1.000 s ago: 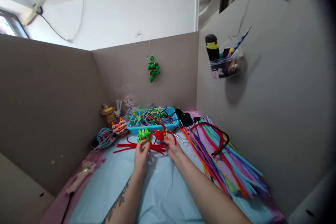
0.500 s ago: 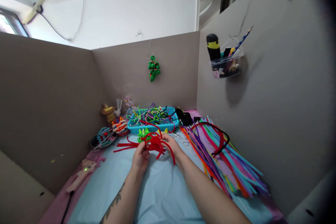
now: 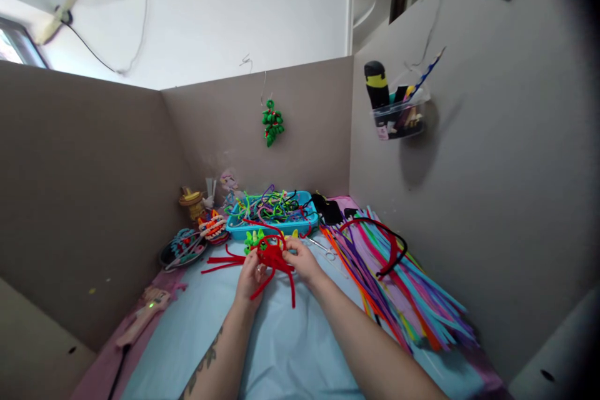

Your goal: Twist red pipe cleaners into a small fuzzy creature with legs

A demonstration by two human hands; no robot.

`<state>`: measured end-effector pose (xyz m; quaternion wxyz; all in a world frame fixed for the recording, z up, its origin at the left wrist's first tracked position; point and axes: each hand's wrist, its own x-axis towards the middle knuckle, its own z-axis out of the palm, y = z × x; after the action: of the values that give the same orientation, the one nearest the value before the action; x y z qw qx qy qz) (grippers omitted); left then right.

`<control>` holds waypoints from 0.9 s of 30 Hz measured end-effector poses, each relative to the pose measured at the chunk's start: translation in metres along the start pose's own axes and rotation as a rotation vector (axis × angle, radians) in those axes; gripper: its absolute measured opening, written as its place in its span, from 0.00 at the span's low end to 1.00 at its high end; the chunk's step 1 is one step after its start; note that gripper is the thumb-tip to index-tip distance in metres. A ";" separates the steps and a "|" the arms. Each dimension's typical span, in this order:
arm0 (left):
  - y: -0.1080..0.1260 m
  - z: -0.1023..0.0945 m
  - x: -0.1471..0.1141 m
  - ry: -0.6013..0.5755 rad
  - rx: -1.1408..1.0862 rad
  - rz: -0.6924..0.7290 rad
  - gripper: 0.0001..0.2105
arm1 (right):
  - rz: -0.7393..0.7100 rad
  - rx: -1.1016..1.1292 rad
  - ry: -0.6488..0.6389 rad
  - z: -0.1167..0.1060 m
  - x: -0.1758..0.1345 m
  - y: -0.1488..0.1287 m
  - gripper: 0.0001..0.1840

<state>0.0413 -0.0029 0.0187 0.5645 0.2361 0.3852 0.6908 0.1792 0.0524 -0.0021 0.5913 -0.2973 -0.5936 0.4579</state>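
Between my two hands is a red pipe-cleaner piece (image 3: 272,256), a bundled middle with several loose ends sticking out. My left hand (image 3: 249,276) is closed on its left side, fingers pinched. On the right side, my right hand (image 3: 300,260) pinches it between thumb and fingers. Two of its ends hang down over the blue sheet, and one curls up toward the tray. More red pipe cleaners (image 3: 222,260) lie to the left of my left hand. Just behind the piece sits a green pipe-cleaner figure (image 3: 254,240), partly covered, with something yellow beside it.
A blue tray (image 3: 234,232) of tangled pipe cleaners stands at the back. Scissors (image 3: 327,251) lie right of my hands, beside a large bundle of coloured pipe cleaners (image 3: 398,287). At left are a dark bowl (image 3: 164,256) and a pink glue gun (image 3: 149,315). Grey panels (image 3: 309,125) surround the table.
The red piece has turned in my hands: an end that arched over to the right now hangs straight down, and another hangs lower left. My right hand has shifted slightly left.
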 end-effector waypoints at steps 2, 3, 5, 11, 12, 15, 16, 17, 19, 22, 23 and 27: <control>-0.001 -0.001 0.001 -0.014 0.012 0.068 0.19 | -0.016 -0.023 0.014 0.000 0.000 0.001 0.09; -0.002 -0.002 0.002 -0.019 0.023 0.084 0.20 | -0.015 -0.023 0.016 0.001 -0.001 0.001 0.09; -0.003 -0.004 0.002 -0.024 0.053 0.071 0.23 | -0.007 -0.004 0.031 0.001 -0.001 0.001 0.09; -0.011 -0.004 0.002 -0.072 0.201 0.076 0.28 | 0.177 0.286 0.078 0.003 -0.001 0.000 0.14; -0.012 -0.005 0.002 -0.069 0.231 0.098 0.27 | 0.218 0.355 0.081 0.003 -0.001 -0.001 0.14; -0.014 -0.006 0.004 -0.067 0.296 0.161 0.27 | 0.292 0.513 0.099 0.003 -0.003 -0.005 0.15; -0.015 -0.006 0.005 -0.076 0.313 0.175 0.27 | 0.309 0.552 0.107 0.002 -0.003 -0.006 0.15; -0.015 -0.006 0.005 -0.086 0.326 0.188 0.28 | 0.327 0.585 0.111 0.002 -0.003 -0.007 0.16; -0.016 -0.006 0.005 -0.100 0.350 0.213 0.29 | 0.351 0.631 0.112 0.003 -0.004 -0.009 0.15; -0.015 -0.005 0.004 -0.080 0.373 0.262 0.26 | 0.363 0.647 0.130 0.003 -0.003 -0.012 0.15; -0.015 -0.005 0.004 -0.069 0.380 0.279 0.25 | 0.368 0.642 0.140 0.003 -0.003 -0.012 0.15; -0.013 -0.006 0.005 -0.068 0.405 0.308 0.23 | 0.380 0.632 0.161 0.004 -0.003 -0.015 0.14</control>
<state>0.0434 0.0013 0.0041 0.4063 0.4233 0.4561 0.6691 0.1788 0.0425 0.0103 0.6031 -0.2405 -0.3088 0.6951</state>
